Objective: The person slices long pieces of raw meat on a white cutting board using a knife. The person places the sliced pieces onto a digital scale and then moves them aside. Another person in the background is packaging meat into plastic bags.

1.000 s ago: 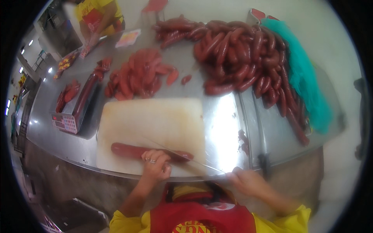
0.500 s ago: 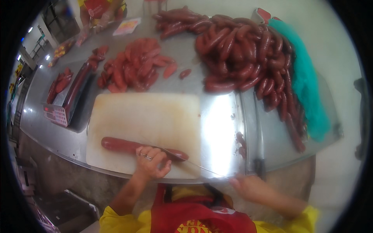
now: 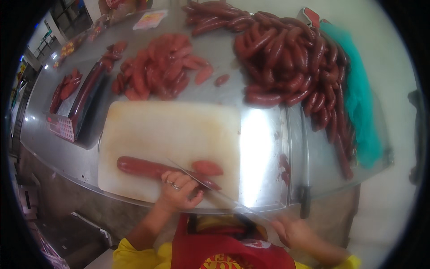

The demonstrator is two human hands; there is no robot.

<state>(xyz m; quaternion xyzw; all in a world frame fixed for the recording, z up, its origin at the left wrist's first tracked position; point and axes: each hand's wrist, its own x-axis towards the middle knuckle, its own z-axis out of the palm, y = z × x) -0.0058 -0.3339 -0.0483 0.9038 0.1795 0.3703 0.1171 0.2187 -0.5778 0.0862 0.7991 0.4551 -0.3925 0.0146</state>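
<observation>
A thick red sausage [image 3: 139, 167] lies across the white cutting board [image 3: 165, 121], near its front edge. My left hand [image 3: 179, 190] presses on it toward its right end, fingers curled round it. In my right hand [image 3: 290, 229], off the table's front edge, is the handle of a long knife [image 3: 233, 201]. Its blade slants over the sausage just right of my left fingers, its tip pointing to the far left. Whether the edge is in the meat I cannot tell. One cut sausage slice [image 3: 207, 167] rests on the board beyond the blade.
Behind the board lies a heap of sausage slices [image 3: 163, 67]. Linked sausages [image 3: 286, 58] pile up at the right beside a green plastic bag [image 3: 358, 103]. A long thin black-handled blade [image 3: 306, 157] lies nearby. The scale [image 3: 60, 127] at left bears sausage pieces. Another person [image 3: 121, 6] stands beyond.
A slice has come off the sausage and now lies beyond the blade. My right hand has moved slightly nearer to me and to the right, with the knife.
</observation>
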